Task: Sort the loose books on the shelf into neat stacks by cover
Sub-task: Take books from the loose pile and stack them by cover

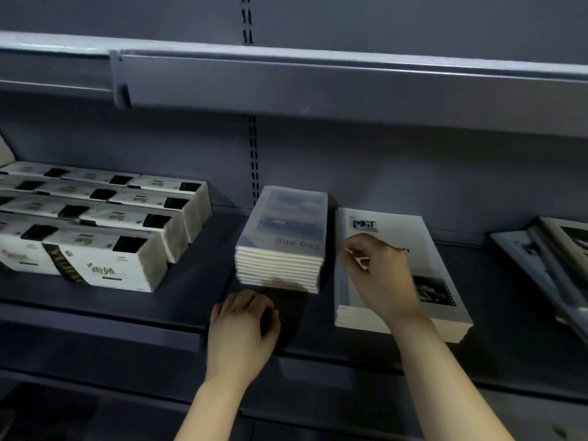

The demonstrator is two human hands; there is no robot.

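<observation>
Off to the left of my left hand sit tissue packs, not my concern. That hand rests curled and empty on the shelf, just short of the squared "fine Day" stack. My right hand, loosely curled and holding nothing, hovers over the white-cover stack. I judge both piles done; next I must reach further right for the slumped loose books. The dark metal shelving is dim.

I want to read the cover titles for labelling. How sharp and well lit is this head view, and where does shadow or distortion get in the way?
Head view: dim, bluish light; the blue-cover stack reads faintly "fine Day". The right hand covers part of the title on the white-cover stack. The left hand is slightly blurred and casts a dark shadow on the shelf. Wide-angle bending curves the upper shelf edge.
</observation>
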